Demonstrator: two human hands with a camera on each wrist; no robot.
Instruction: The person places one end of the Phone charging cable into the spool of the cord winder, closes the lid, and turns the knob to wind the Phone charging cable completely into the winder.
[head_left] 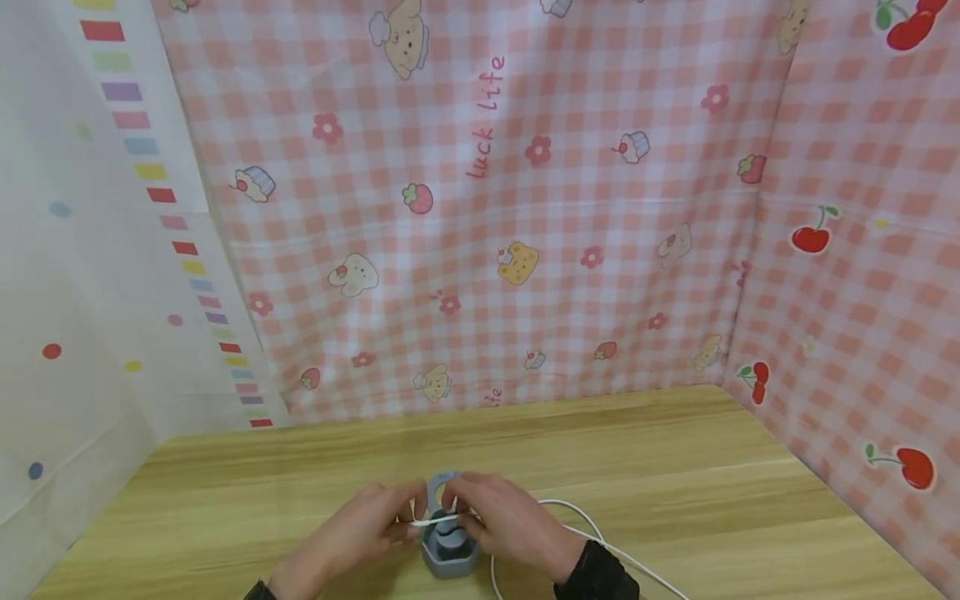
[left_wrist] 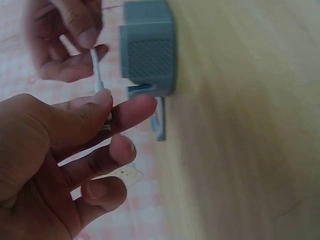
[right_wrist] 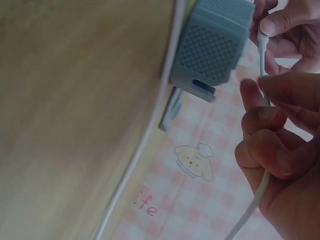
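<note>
A white charging cable [head_left: 438, 521] stretches between both hands, above and in front of a blue-grey stand. My left hand [head_left: 367, 521] pinches the plug end between thumb and forefinger; the metal plug tip [left_wrist: 105, 127] pokes out below the thumb in the left wrist view. My right hand [head_left: 513, 521] pinches the cord a short way behind the plug, and the cord runs on through its curled fingers. The stand [head_left: 450, 568] has a many-sided base, textured sides [right_wrist: 207, 47] and a ring [head_left: 442, 479] at its back, partly hidden by the fingers.
The rest of the white cord [head_left: 637, 565] loops over the wood-grain table [head_left: 600, 450] to the right of the right hand. Behind the table hangs a pink checked cloth [head_left: 465, 317]. A cherry-print cloth [head_left: 862, 333] closes the right side, a dotted white one [head_left: 90, 292] the left.
</note>
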